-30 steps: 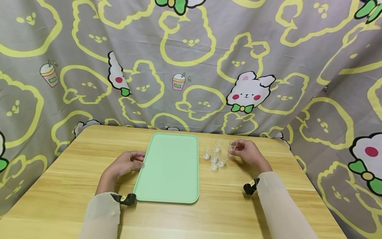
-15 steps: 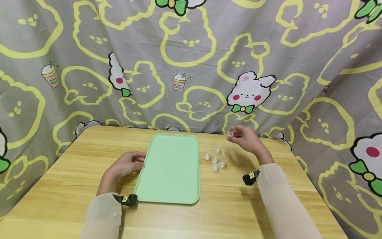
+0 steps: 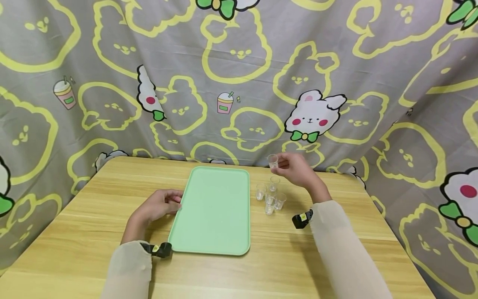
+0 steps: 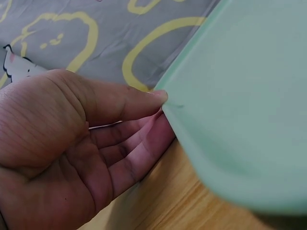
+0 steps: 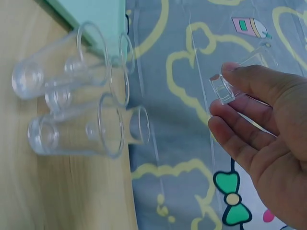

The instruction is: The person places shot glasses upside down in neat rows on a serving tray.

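My left hand [image 3: 158, 204] pinches the left edge of a light green rectangular tray [image 3: 213, 209], which lies flat on the table with nothing on it. In the left wrist view the thumb [image 4: 139, 101] presses the rim while the other fingers sit against its outer side, partly hidden beneath. Above the table's back part, my right hand [image 3: 297, 170] holds a small clear shot glass [image 3: 273, 160] upright between thumb and fingers. Several matching shot glasses [image 3: 260, 192] stand close together right of the tray, below and nearer than the held one; some overlap in view.
The wooden table [image 3: 284, 253] ends at the back against a grey curtain [image 3: 250, 91] with yellow outlines and cartoon animals. The curtain also hangs along both sides. Each wrist carries a black camera [image 3: 161, 250].
My right hand has lifted the shot glass off the table beside the group, then moved it leftward above the other glasses. My left hand and the tray have stayed in place.
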Motion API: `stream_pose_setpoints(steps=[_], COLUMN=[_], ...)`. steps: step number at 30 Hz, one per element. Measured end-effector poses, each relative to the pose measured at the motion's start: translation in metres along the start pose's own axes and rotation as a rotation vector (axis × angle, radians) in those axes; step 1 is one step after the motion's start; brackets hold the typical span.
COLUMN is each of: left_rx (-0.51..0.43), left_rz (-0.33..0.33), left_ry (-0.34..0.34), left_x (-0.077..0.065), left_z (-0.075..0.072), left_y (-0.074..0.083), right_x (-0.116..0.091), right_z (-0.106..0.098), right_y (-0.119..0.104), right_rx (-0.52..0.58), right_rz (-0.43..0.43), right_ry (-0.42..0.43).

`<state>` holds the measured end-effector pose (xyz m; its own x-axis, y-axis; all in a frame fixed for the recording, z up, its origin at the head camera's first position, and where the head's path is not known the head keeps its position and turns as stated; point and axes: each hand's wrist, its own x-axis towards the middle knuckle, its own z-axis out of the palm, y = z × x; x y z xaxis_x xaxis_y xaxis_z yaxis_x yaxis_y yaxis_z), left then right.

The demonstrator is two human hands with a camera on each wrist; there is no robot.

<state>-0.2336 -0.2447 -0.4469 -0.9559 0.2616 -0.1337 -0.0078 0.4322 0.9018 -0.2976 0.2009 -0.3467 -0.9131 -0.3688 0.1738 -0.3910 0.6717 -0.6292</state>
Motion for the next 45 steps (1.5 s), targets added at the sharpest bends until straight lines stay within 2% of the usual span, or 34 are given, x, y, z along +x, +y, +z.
stream_pose_setpoints(steps=[5, 13, 17, 24, 29, 45], left_rx=[-0.001, 0.0, 0.003, -0.094, -0.092, -0.071], left_rz=[0.008, 0.024, 0.031, 0.041, 0.029, 0.002], left_ry=[0.005, 0.017, 0.012, -0.04, -0.043, -0.018], left_x=[0.0, -0.001, 0.0, 0.001, 0.001, 0.0], left_z=[-0.001, -0.002, -0.004, -0.008, -0.01, -0.007], left_y=[-0.001, -0.002, -0.004, -0.007, -0.007, -0.007], right_x=[0.006, 0.016, 0.019, 0.023, 0.026, 0.037], right_z=[0.007, 0.019, 0.022, 0.028, 0.033, 0.049], right_y=[-0.01, -0.024, -0.03, -0.036, -0.037, -0.035], right_rx=[0.007, 0.001, -0.02, -0.027, -0.025, -0.184], right_rz=[-0.016, -0.096, -0.096, -0.082, -0.093, -0.161], right_ry=[-0.014, -0.028, -0.036, -0.058, -0.079, -0.134])
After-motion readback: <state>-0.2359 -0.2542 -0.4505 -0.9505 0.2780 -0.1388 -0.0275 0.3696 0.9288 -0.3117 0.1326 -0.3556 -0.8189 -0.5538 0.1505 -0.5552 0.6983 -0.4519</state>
